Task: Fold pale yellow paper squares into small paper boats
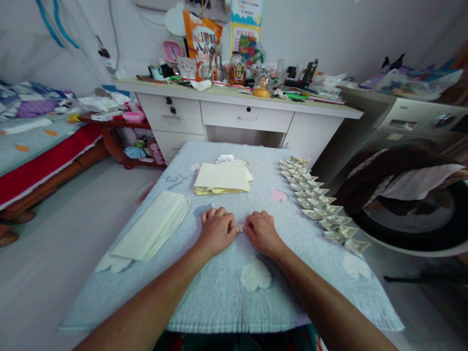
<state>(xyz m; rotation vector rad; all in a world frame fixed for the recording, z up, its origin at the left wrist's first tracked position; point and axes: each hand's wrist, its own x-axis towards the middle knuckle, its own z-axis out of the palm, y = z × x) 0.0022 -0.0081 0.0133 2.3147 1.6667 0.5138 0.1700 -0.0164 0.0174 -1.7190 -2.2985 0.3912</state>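
My left hand [218, 228] and my right hand [262, 231] meet over the middle of the cloth-covered table [215, 292], fingers closed. Between them shows a small bit of folded paper [240, 228], pinched from both sides; most of it is hidden by the fingers. Beyond my hands lies a stack of cream paper sheets [221, 176]. To the left rests a pile of long pale paper [149, 226]. Along the right side runs a row of several folded paper boats [316, 200], set close together and overlapping.
A white desk [241, 117] crowded with jars, a snack bag [202, 41] and small items stands behind the table. At right is a washing machine [413, 122] with its door open and clothes hanging out. A bed [44, 141] is at left.
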